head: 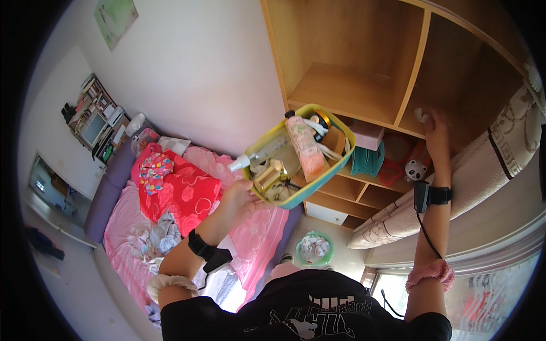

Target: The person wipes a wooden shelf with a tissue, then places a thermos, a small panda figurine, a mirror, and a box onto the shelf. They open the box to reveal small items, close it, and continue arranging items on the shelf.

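Note:
My left hand (241,200) supports a yellow and teal plastic storage box (305,200) from below, at its near left corner. Inside lie a pink squeeze tube (303,143) with a black cap, a clear bottle (268,151) whose white nozzle sticks out over the rim, a gold-capped small bottle (269,175), a white cable (330,151) and other small items. My right hand (437,128), slightly blurred, reaches into the right compartment of a wooden shelf unit (349,91). Between its fingers is a small white wad (421,115), perhaps tissue.
Below the box, a lower shelf carries a pink box (367,135), a teal plastic rack (369,160) and a panda figure (415,169). Curtains (392,221) hang at the right. A bin (315,249) stands on the floor; a bed with pink bedding (260,238) is at left.

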A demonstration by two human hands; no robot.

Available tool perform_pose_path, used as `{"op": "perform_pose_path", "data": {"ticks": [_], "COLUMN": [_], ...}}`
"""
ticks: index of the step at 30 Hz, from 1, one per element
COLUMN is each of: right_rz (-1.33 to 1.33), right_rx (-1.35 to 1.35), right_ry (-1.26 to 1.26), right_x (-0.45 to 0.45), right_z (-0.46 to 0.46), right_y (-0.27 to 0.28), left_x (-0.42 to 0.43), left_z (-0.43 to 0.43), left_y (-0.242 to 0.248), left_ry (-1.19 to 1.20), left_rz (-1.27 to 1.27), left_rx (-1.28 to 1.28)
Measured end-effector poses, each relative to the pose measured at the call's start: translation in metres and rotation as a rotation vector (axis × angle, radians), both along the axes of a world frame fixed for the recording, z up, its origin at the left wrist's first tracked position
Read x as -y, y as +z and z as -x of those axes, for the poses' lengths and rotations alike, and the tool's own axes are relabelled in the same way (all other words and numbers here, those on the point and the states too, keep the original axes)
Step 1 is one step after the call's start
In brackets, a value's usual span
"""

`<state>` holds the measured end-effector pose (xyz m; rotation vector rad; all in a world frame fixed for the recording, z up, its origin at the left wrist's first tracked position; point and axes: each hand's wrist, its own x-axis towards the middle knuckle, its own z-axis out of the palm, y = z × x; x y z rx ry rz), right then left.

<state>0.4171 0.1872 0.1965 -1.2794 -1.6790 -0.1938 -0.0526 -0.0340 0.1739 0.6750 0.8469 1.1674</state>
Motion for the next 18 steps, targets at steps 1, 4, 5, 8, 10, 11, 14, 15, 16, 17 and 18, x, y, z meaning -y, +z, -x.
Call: {"op": "perform_pose_path", "data": {"ticks": [1,4,5,8,10,11,14,15,16,17,18], "right_rz": [-0.071,-0.062,-0.016,0.045,0.104,0.163,0.376,0.423,0.461,0.512,0.598], "right_rx": [0.044,-0.096,-0.147,-0.163,-0.223,-0.256,-0.358,-0.372,-0.419,-0.482,-0.54], "right_ry": [-0.048,0.053,0.073,0.154,0.186,0.206,0.125,0.11,0.07,0.009,-0.039], "right_x": [0.008,0.042,0.056,0.093,0.114,0.124,0.16,0.172,0.184,0.196,0.211], "right_z": [0.006,0.029,0.039,0.068,0.085,0.093,0.115,0.122,0.131,0.139,0.147], "right_y": [0.003,0.007,0.003,-0.019,-0.04,-0.052,-0.091,-0.104,-0.119,-0.133,-0.146], "left_x": [0.008,0.024,0.026,0.024,0.016,0.009,-0.008,-0.012,-0.02,-0.026,-0.032], "left_z": [0.005,0.017,0.021,0.037,0.05,0.056,0.078,0.084,0.091,0.097,0.102], "left_y": [-0.009,-0.035,-0.044,-0.074,-0.093,-0.103,-0.126,-0.133,-0.141,-0.147,-0.154], "left_ry": [0.014,-0.009,-0.028,-0.088,-0.133,-0.163,-0.25,-0.274,-0.295,-0.343,-0.391], "left_rz": [0.039,0.018,0.016,0.055,0.096,0.124,0.192,0.188,0.22,0.253,0.266], "left_rx": [-0.013,-0.011,-0.017,0.025,0.031,0.037,-0.014,-0.026,-0.041,-0.069,-0.084]}}
